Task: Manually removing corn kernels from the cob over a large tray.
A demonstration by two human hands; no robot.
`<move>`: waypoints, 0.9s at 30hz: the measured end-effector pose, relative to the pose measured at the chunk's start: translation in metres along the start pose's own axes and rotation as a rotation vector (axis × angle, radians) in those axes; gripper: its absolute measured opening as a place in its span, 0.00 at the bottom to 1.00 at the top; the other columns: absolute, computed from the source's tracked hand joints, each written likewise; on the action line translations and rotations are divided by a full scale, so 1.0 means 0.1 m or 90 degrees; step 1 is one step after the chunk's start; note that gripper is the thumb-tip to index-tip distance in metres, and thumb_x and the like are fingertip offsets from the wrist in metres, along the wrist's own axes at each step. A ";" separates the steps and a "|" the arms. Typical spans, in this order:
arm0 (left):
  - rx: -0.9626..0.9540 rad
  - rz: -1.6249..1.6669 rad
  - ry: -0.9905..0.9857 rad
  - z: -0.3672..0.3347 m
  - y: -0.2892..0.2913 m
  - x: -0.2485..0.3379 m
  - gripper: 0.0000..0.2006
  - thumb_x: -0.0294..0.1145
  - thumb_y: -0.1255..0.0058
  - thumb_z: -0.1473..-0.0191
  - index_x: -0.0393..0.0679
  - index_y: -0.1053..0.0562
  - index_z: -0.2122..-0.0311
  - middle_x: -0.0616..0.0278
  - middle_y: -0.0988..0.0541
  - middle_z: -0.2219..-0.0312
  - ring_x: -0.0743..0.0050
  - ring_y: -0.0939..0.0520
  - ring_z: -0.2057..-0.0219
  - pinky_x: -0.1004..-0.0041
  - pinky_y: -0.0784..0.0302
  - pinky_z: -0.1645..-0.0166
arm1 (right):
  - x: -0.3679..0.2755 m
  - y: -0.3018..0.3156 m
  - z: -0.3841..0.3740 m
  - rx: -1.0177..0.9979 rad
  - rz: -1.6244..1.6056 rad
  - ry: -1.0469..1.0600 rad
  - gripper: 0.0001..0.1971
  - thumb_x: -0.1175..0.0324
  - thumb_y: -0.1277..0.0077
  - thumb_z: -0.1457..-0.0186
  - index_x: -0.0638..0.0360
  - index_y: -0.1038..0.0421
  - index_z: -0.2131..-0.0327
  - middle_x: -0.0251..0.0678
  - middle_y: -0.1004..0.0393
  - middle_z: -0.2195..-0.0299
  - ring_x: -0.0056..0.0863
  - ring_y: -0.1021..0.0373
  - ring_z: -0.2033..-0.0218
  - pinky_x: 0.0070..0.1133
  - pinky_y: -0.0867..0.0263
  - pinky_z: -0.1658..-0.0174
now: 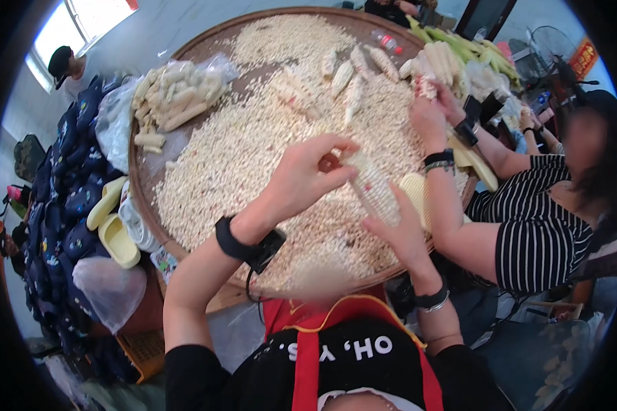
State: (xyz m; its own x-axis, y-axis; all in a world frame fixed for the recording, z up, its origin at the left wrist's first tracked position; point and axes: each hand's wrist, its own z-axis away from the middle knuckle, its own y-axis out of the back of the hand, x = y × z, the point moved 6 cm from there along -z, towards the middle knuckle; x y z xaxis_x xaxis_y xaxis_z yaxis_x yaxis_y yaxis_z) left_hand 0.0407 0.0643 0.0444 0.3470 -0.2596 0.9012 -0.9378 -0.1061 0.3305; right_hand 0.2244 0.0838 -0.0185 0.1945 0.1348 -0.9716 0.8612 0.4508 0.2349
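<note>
An ear of white corn (373,192) with a few reddish kernels is held between my hands over a wide bed of loose kernels (233,178). My left hand (305,175) has its thumb and forefinger closed around the far end of the ear. My right hand (406,233) grips the near end, its thumb on the left side and its fingers along the right. The kernels lie in a big round woven tray (138,198). Several ears, one of them this white ear (343,79), rest on the kernels toward the far side.
Bare cobs (178,96) fill a plastic bag at the tray's left. At right, a person in stripes (541,240) works an ear with both hands (435,113). A small bottle (387,41) lies at the far side. Yellow slippers (118,240) stand left of the tray.
</note>
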 end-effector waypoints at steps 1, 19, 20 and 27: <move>0.005 -0.024 0.003 -0.04 0.01 -0.02 0.16 0.28 0.42 0.53 0.40 0.27 0.57 0.65 0.24 0.74 0.85 0.24 0.73 0.81 0.28 0.67 | 0.02 0.02 -0.02 0.019 0.085 0.031 0.37 0.64 0.37 0.58 0.65 0.43 0.45 0.43 0.32 0.55 0.28 0.35 0.53 0.24 0.39 0.50; -0.150 0.019 0.108 0.15 -0.08 -0.47 0.15 0.24 0.48 0.61 0.42 0.32 0.63 0.61 0.33 0.67 0.74 0.30 0.69 0.76 0.28 0.65 | 0.05 -0.15 0.05 -0.015 0.271 0.078 0.32 0.56 0.37 0.59 0.60 0.35 0.50 0.45 0.30 0.56 0.37 0.33 0.53 0.26 0.38 0.51; -0.123 -0.071 0.073 0.16 -0.06 -0.42 0.15 0.27 0.46 0.61 0.42 0.33 0.63 0.57 0.33 0.67 0.68 0.29 0.68 0.74 0.29 0.65 | 0.02 -0.16 0.07 -0.006 0.304 0.071 0.32 0.57 0.36 0.59 0.63 0.34 0.52 0.45 0.29 0.56 0.35 0.33 0.52 0.26 0.39 0.50; -0.252 -0.088 0.084 0.21 -0.08 -0.39 0.17 0.27 0.43 0.60 0.42 0.30 0.61 0.59 0.30 0.69 0.72 0.26 0.70 0.75 0.28 0.67 | 0.25 -0.09 0.08 -0.130 0.199 0.030 0.34 0.56 0.38 0.58 0.59 0.38 0.48 0.47 0.31 0.54 0.40 0.33 0.52 0.27 0.38 0.51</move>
State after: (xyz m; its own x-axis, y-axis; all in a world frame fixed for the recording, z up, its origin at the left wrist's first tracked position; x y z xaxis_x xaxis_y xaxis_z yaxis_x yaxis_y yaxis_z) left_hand 0.0350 0.0555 0.0005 0.4899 -0.1407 0.8603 -0.8229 0.2510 0.5097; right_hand 0.2251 0.0761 -0.0451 0.4069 0.3328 -0.8507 0.6511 0.5475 0.5257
